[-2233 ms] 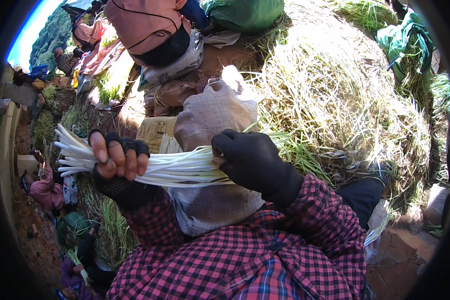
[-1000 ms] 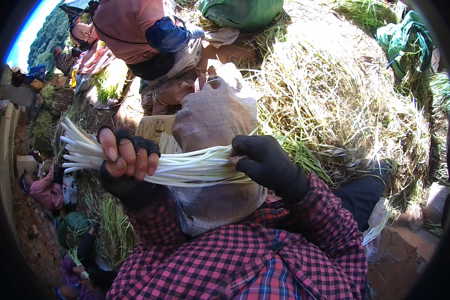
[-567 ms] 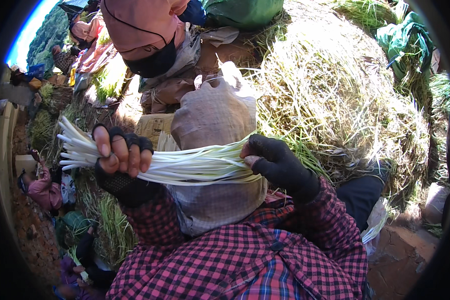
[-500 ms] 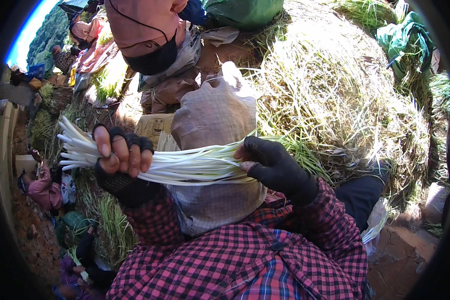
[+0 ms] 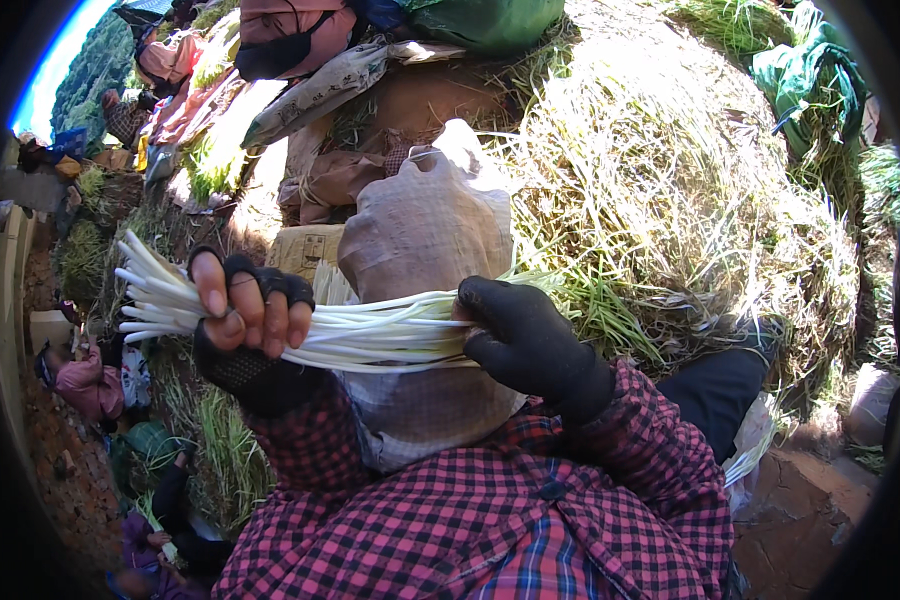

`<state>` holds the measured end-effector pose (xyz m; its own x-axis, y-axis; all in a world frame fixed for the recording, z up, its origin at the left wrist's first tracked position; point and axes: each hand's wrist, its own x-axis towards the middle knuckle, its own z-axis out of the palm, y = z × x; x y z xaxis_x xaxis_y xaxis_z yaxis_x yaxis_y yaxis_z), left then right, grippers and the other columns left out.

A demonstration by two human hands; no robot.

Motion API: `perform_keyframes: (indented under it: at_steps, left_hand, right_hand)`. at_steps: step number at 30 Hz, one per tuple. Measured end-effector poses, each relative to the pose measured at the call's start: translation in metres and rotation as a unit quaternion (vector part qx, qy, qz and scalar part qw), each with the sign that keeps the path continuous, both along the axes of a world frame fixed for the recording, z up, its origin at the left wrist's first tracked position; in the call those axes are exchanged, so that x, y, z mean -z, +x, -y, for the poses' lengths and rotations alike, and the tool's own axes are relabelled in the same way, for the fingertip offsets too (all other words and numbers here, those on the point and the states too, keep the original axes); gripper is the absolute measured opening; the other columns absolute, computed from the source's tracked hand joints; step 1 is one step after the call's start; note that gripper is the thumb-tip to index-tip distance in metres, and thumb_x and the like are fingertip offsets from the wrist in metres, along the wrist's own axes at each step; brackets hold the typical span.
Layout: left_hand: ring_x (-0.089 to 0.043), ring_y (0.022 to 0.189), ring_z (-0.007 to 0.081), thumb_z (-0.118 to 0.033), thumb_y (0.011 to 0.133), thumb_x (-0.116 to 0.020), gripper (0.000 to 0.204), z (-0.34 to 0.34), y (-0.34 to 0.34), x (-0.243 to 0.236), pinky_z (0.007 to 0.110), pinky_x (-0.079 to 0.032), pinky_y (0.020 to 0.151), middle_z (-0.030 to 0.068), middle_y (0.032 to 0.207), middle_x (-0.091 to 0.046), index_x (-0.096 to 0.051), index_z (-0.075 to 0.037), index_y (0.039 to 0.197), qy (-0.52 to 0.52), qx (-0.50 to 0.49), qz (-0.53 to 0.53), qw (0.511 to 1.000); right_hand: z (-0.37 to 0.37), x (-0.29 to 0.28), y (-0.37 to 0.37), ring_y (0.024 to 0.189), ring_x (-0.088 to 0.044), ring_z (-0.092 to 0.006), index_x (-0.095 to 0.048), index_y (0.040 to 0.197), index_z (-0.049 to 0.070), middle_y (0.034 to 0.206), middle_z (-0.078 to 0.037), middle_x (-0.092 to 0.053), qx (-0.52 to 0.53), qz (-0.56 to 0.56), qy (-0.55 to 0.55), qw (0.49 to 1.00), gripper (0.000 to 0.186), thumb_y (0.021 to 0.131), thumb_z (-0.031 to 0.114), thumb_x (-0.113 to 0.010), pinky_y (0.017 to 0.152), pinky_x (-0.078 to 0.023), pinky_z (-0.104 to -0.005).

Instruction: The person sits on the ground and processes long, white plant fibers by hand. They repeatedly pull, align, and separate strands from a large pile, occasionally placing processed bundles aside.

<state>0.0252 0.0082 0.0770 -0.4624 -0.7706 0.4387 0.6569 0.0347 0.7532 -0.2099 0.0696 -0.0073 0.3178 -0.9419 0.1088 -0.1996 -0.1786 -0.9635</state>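
Note:
A bunch of long, thin white stalks (image 5: pixel 380 332), greener toward the right, lies level across my lap. My left hand (image 5: pixel 252 325), in a black fingerless glove, is closed round it near the white ends, which fan out beyond the fist. Toward the greener end my right hand (image 5: pixel 530 345), in a black glove, closes on the same bunch; its fingertips are mostly hidden. Below and behind the stalks, a pale cloth (image 5: pixel 420 235) covers my lap or knee.
A big heap of dry, yellowish stalks and leaves (image 5: pixel 660 190) lies ahead to the right. A cardboard box (image 5: pixel 305 248) is beyond my left hand. A green sack (image 5: pixel 485 22) stands at the far side. Another person (image 5: pixel 295 35) is ahead; others sit at the left.
My right hand has slid left along the bunch toward my left hand and now wraps it more fully. The person ahead has moved back, uncovering a whitish sack.

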Motion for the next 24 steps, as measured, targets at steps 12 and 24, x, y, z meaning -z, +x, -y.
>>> perform_keyframes:
  at_steps: [12,24]
  left_hand:
    - [-0.053,0.048,0.0148,-0.004,0.082,-0.053,0.013,0.001,0.0,0.001,0.031,-0.046,0.05,0.0021,0.06,-0.051,-0.042,-0.01,0.086,-0.003,-0.012,0.004,1.0]
    - [-0.053,0.049,0.0148,-0.004,0.081,-0.054,0.014,0.001,0.0,-0.001,0.031,-0.046,0.05,0.0018,0.06,-0.051,-0.042,-0.011,0.086,0.002,-0.011,0.008,1.0]
  right_hand:
    - [-0.005,0.012,-0.003,0.07,-0.054,-0.0146,-0.052,0.089,0.0,0.073,-0.01,-0.056,-0.04,0.179,0.102,0.978,0.016,0.077,0.007,-0.059,0.066,-0.045,-0.0298]
    - [-0.006,0.005,-0.006,0.068,-0.052,-0.0092,-0.052,0.091,0.002,0.071,-0.004,-0.053,-0.016,0.165,0.164,0.972,0.014,0.078,0.005,-0.058,0.063,-0.043,-0.0245]
